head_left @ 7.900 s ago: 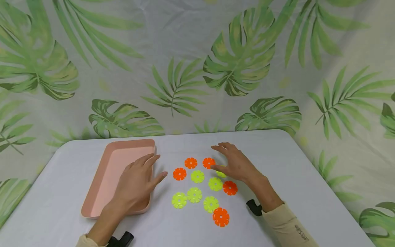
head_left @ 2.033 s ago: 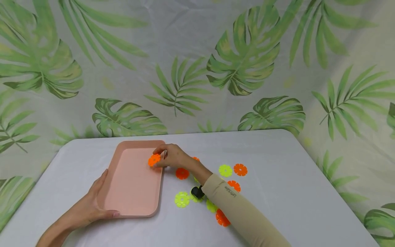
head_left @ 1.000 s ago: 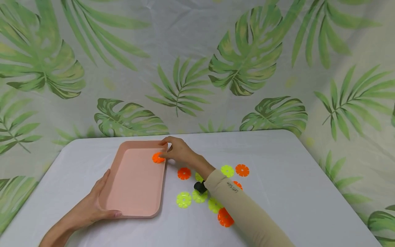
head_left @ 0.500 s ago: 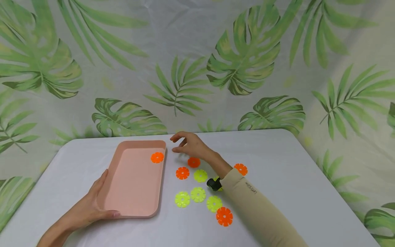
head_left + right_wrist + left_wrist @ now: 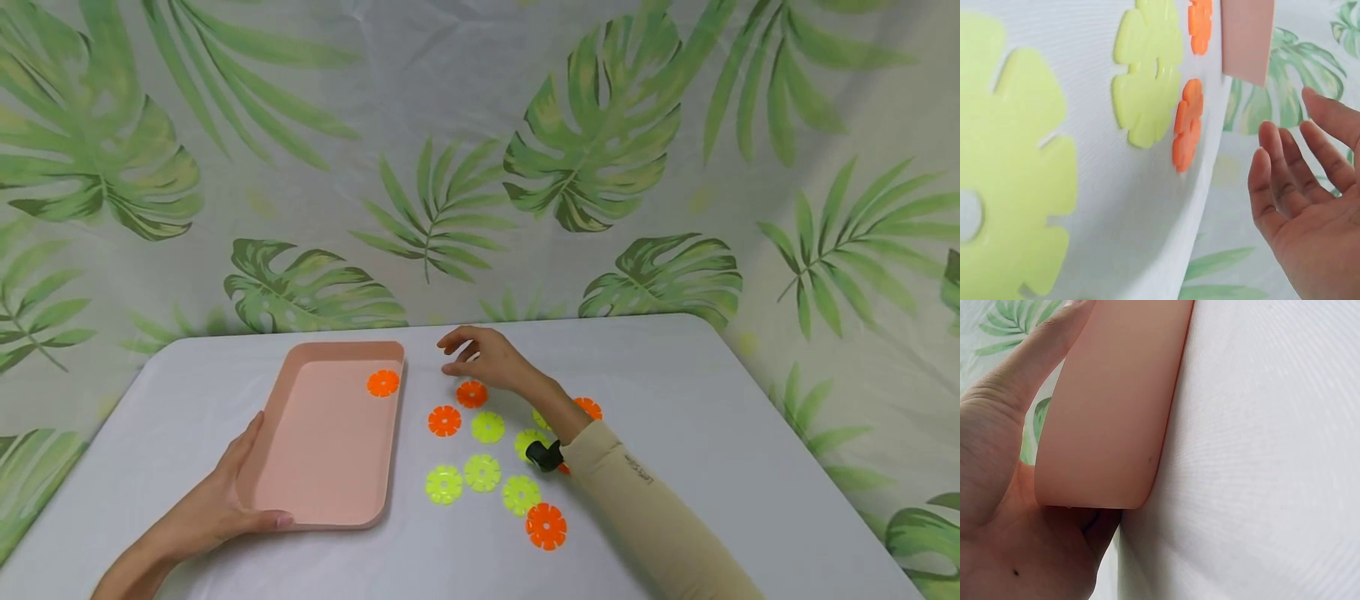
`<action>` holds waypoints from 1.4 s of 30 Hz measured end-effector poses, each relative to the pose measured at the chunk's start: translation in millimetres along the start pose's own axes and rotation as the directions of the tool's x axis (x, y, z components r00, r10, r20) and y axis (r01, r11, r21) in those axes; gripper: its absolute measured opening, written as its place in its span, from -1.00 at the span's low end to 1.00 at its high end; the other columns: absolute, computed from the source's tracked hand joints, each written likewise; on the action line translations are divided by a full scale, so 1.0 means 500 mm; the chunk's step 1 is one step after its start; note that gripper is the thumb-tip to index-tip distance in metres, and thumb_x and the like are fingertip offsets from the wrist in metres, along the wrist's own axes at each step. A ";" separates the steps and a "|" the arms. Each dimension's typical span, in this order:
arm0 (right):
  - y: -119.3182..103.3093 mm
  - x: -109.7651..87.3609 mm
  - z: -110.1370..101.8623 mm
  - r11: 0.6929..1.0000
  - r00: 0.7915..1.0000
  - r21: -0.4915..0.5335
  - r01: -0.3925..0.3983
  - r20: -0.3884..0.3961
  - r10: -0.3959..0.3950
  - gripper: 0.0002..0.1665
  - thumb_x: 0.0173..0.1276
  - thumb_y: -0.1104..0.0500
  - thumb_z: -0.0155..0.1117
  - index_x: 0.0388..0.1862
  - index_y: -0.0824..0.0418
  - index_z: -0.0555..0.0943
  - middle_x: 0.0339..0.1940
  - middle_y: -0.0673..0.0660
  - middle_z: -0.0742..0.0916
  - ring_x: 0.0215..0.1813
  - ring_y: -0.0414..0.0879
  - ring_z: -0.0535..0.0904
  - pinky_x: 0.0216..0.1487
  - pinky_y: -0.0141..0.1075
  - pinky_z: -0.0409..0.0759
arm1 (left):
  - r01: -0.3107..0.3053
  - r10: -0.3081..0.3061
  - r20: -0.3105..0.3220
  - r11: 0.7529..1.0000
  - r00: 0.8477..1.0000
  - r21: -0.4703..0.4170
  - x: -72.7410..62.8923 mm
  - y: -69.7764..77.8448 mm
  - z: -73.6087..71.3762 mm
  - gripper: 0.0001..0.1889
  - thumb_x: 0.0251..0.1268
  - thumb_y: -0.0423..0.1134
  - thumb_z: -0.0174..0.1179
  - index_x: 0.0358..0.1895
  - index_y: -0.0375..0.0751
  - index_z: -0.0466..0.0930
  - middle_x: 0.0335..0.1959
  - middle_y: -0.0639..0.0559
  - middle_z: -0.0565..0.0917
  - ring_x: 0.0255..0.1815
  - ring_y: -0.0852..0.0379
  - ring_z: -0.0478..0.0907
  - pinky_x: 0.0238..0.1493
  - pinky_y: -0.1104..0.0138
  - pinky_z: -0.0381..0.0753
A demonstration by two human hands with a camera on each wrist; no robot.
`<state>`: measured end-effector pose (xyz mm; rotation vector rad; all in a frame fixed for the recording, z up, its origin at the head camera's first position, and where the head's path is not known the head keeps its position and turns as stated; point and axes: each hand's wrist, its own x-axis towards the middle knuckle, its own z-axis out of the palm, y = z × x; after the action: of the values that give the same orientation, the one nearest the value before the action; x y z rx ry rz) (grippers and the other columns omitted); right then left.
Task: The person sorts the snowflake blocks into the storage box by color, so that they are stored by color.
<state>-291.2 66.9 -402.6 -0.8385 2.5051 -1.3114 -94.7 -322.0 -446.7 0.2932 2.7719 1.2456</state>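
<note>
My left hand (image 5: 213, 508) grips the near left corner of a pink tray (image 5: 322, 450), its thumb along the front edge and fingers on the left side. In the left wrist view the tray's wall (image 5: 1116, 400) sits between thumb and fingers. One orange notched plastic disc (image 5: 378, 387) lies flat inside the tray at its far right. My right hand (image 5: 491, 360) hovers right of the tray with loosely bent fingers and holds nothing. Just below it on the table is another orange disc (image 5: 463, 397). In the right wrist view the palm of that hand (image 5: 1316, 206) shows bare.
Several lime-green discs (image 5: 481, 429) and more orange discs (image 5: 537, 534) lie scattered on the white table (image 5: 712, 467) right of the tray. The right forearm and black wrist camera (image 5: 542, 457) partly cover some. A leaf-print cloth (image 5: 450, 100) hangs behind the table.
My left hand has taken hold of the tray, which now sits slightly further right. My right hand carried an orange disc into the tray, let it go, and moved back right.
</note>
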 end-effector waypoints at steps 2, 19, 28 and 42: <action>0.003 -0.003 -0.002 1.000 1.000 -0.001 0.003 0.008 -0.003 -0.50 0.37 0.16 0.50 0.25 0.27 0.65 0.19 0.29 0.74 0.00 0.01 0.68 -0.02 -0.32 0.69 | 0.000 0.000 -0.002 1.000 1.000 0.000 0.001 0.001 -0.001 0.42 0.03 -0.19 0.59 0.73 0.11 -0.46 0.68 -0.47 -0.14 0.49 -0.51 0.06 0.12 0.86 -0.18; 0.028 -0.031 -0.021 0.999 0.992 -0.028 -0.040 0.117 0.043 -0.52 0.37 0.21 0.47 0.26 0.22 0.65 0.19 0.23 0.74 0.11 0.00 0.67 0.08 -0.27 0.63 | 0.022 -0.021 0.017 0.999 1.000 -0.043 0.001 -0.004 -0.002 0.42 0.06 -0.18 0.57 0.72 0.21 -0.48 0.71 -0.43 -0.21 0.55 -0.55 -0.06 0.55 0.52 -0.15; 0.029 -0.034 -0.024 0.990 0.974 -0.092 -0.106 0.191 0.122 -0.44 0.21 0.34 0.53 0.22 0.22 0.67 0.13 0.20 0.73 0.13 0.05 0.61 0.11 -0.29 0.58 | 0.037 -0.036 0.027 0.998 0.999 -0.058 0.003 -0.004 -0.004 0.41 0.07 -0.17 0.57 0.71 0.31 -0.49 0.71 -0.41 -0.21 0.56 -0.51 -0.05 0.56 0.46 -0.11; 0.036 -0.020 -0.008 0.960 0.956 -0.213 -0.181 0.192 0.223 -0.45 0.20 0.28 0.61 0.19 0.17 0.70 0.12 0.10 0.69 0.17 -0.01 0.55 0.32 -0.16 0.55 | 0.019 -0.017 0.022 0.997 1.000 -0.072 0.004 -0.007 -0.002 0.42 0.06 -0.21 0.57 0.71 0.26 -0.49 0.69 -0.44 -0.19 0.52 -0.50 -0.03 0.27 0.79 -0.14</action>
<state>-291.8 83.1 -415.5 -0.6943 2.4934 -0.8736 -97.5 -324.8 -448.5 0.2738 2.6979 1.3271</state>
